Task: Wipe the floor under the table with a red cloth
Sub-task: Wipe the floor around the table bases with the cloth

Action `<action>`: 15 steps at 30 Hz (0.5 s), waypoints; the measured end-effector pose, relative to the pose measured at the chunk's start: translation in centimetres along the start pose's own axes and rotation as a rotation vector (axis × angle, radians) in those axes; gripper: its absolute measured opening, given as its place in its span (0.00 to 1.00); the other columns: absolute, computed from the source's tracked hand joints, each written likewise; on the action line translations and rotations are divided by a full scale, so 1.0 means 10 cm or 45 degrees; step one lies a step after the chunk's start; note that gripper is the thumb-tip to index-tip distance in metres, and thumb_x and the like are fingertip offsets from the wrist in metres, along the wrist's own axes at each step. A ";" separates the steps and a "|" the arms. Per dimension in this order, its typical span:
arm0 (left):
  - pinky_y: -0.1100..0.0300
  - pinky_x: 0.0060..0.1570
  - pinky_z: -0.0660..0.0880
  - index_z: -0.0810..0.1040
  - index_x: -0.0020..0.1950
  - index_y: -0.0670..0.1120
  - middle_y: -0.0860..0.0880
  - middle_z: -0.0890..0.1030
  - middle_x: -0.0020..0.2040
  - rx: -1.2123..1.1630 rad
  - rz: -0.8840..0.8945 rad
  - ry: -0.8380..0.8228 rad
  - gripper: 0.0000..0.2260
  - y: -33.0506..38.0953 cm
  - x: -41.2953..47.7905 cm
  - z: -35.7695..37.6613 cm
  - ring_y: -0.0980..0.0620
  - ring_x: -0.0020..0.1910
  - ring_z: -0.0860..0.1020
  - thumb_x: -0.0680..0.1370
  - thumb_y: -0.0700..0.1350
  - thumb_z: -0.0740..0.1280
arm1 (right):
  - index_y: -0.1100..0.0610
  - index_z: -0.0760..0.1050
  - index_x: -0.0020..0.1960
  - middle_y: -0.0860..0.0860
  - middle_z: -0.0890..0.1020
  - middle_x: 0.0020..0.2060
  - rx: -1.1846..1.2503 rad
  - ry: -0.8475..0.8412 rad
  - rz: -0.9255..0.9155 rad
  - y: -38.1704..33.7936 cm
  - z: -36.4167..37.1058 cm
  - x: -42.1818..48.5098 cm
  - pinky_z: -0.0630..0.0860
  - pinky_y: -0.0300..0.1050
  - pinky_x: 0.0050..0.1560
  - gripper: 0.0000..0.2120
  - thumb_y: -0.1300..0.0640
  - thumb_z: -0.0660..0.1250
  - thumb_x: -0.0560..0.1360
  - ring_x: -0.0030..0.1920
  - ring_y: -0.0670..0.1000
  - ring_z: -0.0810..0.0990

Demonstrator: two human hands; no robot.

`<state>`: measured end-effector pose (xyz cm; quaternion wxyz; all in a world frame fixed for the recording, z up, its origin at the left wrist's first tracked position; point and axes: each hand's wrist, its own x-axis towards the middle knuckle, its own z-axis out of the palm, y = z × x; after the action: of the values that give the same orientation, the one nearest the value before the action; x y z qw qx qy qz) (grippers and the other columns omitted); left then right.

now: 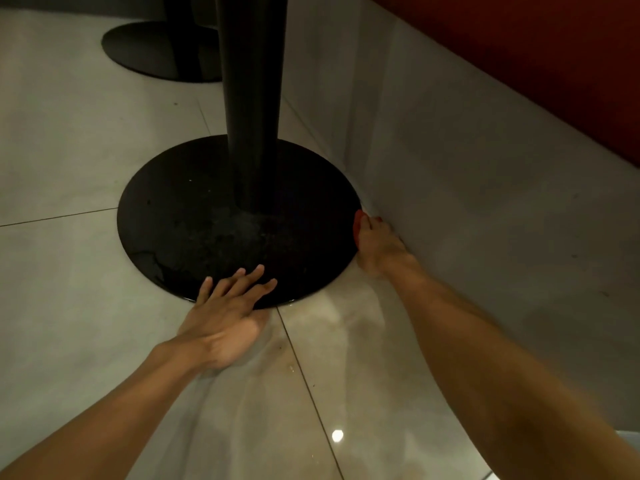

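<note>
left hand (225,320) flat with fingers spread straight, tips resting on the black round table base (194,209), right hand (379,251) fingers curled onto the red cloth (356,225), mostly hidden beneath it, on the floor (69,271) between base and grey wall panel (485,202).

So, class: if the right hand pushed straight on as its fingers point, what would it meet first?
Probably the rim of the black table base, which curves in towards the grey wall just ahead of the red cloth; depth unclear.
</note>
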<state>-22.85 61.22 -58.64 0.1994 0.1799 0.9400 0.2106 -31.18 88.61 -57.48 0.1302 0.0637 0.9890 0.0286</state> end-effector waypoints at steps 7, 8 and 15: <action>0.49 0.74 0.33 0.49 0.76 0.64 0.63 0.41 0.77 -0.029 0.005 -0.010 0.30 -0.02 -0.02 0.01 0.60 0.75 0.36 0.72 0.59 0.44 | 0.60 0.54 0.76 0.57 0.64 0.73 0.019 0.130 -0.044 0.17 0.31 -0.42 0.57 0.53 0.74 0.32 0.61 0.60 0.74 0.74 0.58 0.58; 0.49 0.74 0.33 0.49 0.76 0.64 0.63 0.41 0.76 -0.035 0.009 -0.010 0.30 -0.02 -0.02 0.01 0.60 0.75 0.36 0.72 0.59 0.44 | 0.61 0.52 0.77 0.57 0.62 0.73 0.000 0.159 -0.064 0.21 0.36 -0.50 0.55 0.52 0.75 0.34 0.61 0.61 0.73 0.75 0.58 0.56; 0.49 0.74 0.33 0.49 0.75 0.64 0.63 0.41 0.76 -0.004 0.016 0.006 0.30 -0.04 0.01 0.04 0.60 0.75 0.36 0.72 0.59 0.44 | 0.63 0.48 0.77 0.59 0.58 0.75 -0.129 0.072 -0.063 0.15 0.19 -0.16 0.54 0.52 0.75 0.34 0.61 0.60 0.75 0.75 0.58 0.55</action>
<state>-22.85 61.03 -59.15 0.1959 0.1851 0.9390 0.2137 -28.93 89.98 -58.80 0.1061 0.0316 0.9909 0.0771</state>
